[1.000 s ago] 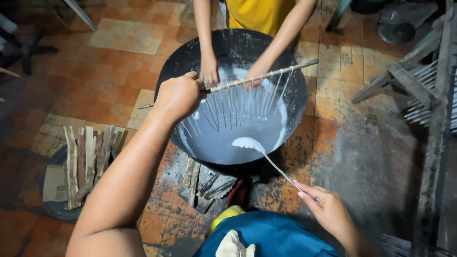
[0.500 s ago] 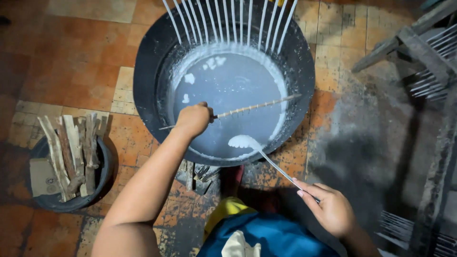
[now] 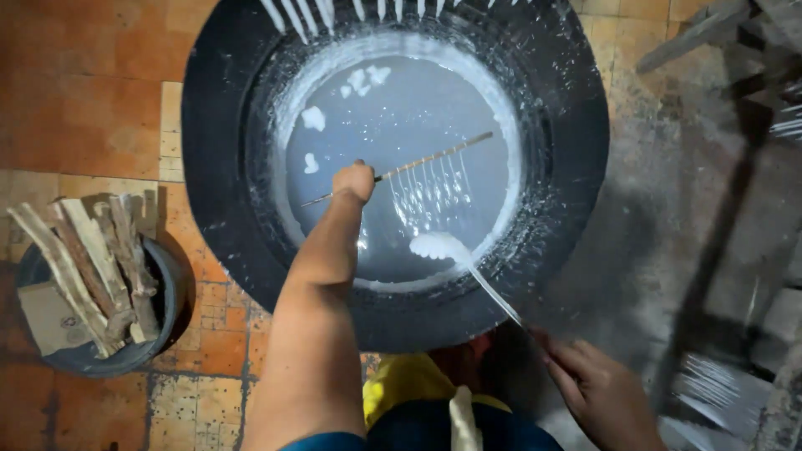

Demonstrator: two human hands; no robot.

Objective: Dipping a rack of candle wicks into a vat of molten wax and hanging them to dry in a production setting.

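White-coated ladle (image 3: pixel 468 267) is being pinched at its handle end by the right hand (image 3: pixel 601 392); farther out, the left hand (image 3: pixel 355 179) is clenching a light, stiff stick (image 3: pixel 418 163) mid-length, its fragile wet strands dangling over the pan (image 3: pixel 234 209).
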